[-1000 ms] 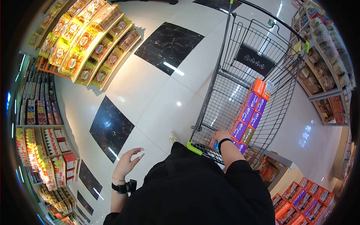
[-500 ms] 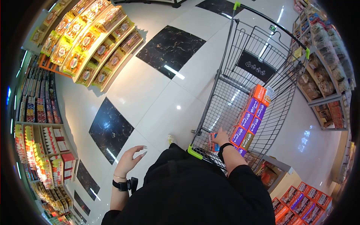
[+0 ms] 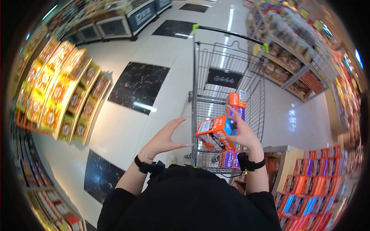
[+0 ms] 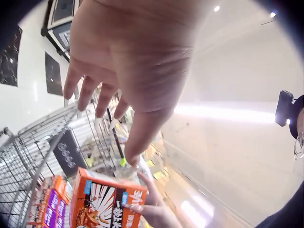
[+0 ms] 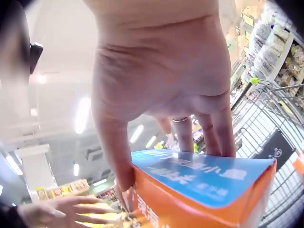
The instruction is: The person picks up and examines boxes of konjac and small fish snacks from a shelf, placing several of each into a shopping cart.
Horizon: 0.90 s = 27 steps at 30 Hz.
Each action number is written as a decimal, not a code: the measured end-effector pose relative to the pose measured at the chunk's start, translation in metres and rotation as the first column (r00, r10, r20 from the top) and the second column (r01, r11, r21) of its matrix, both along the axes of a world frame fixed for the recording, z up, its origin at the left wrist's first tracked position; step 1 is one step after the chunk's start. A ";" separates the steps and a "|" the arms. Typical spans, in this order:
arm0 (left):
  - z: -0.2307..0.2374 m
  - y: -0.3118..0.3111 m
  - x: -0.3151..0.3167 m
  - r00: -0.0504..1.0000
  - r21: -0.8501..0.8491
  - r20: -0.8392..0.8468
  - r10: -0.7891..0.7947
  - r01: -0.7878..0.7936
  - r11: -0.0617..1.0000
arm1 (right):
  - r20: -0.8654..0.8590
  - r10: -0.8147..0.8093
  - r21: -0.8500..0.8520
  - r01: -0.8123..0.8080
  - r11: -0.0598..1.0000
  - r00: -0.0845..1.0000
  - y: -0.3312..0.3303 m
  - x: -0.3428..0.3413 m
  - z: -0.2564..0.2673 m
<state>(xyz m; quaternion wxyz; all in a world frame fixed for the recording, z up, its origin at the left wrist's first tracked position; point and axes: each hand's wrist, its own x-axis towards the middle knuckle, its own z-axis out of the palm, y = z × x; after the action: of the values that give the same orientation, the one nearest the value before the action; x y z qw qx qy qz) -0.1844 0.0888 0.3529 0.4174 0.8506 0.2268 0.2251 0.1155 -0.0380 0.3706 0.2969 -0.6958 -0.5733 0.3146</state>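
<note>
My right hand grips an orange box with a blue side and a food picture, raised over the near end of the shopping cart. In the right wrist view the thumb lies on one side of the box and the fingers reach across its blue face. My left hand is apart from the box, to its left, with fingers extended and thumb spread. The left wrist view shows that palm bare, above the box. Orange and purple boxes stand in the cart, partly hidden by the held box.
Stacked orange boxes form a display at the right, beside a wooden-sided stand. Lit shelves of packaged goods stand at the left. Further shelves line the far right. Tiled floor lies left of the cart.
The right hand has come up out of the cart's near end and now holds an orange box. My left hand has moved right, towards it. The head view has shifted, showing more ahead.
</note>
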 end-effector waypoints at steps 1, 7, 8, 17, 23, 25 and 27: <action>0.002 0.005 0.011 0.999 0.016 0.009 -0.051 0.051 0.999 | -0.123 0.056 0.002 -0.056 0.998 0.991 -0.003 -0.009 0.018; -0.006 0.026 0.049 0.792 -0.452 0.056 -0.607 0.562 0.692 | -0.353 -0.066 0.154 0.128 0.980 0.933 -0.032 -0.061 0.047; -0.021 0.026 0.049 0.758 -0.457 0.060 -0.649 0.599 0.658 | -0.418 -0.138 0.163 0.224 0.961 0.898 -0.038 -0.068 0.042; -0.078 -0.006 0.064 0.838 -0.877 0.261 -0.480 0.413 0.245 | -0.789 -0.533 -0.123 0.773 0.623 0.304 -0.133 -0.169 -0.041; -0.068 -0.042 0.073 0.753 -0.869 0.241 -0.612 0.449 0.210 | -0.826 -0.535 -0.123 0.868 0.480 0.179 -0.163 -0.205 -0.057; -0.065 -0.056 0.073 0.722 -0.870 0.252 -0.645 0.461 0.176 | -0.820 -0.538 -0.087 0.887 0.453 0.194 -0.178 -0.212 -0.050; -0.052 -0.073 0.069 0.668 -0.843 0.281 -0.689 0.514 0.155 | -0.813 -0.542 -0.048 0.902 0.429 0.214 -0.193 -0.219 -0.044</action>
<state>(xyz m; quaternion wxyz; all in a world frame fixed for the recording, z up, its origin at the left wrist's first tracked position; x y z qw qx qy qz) -0.1158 0.0157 0.3010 0.8225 0.5375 -0.0165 -0.1852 -0.1030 -0.2314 0.3261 0.7594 -0.6040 -0.0435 0.2380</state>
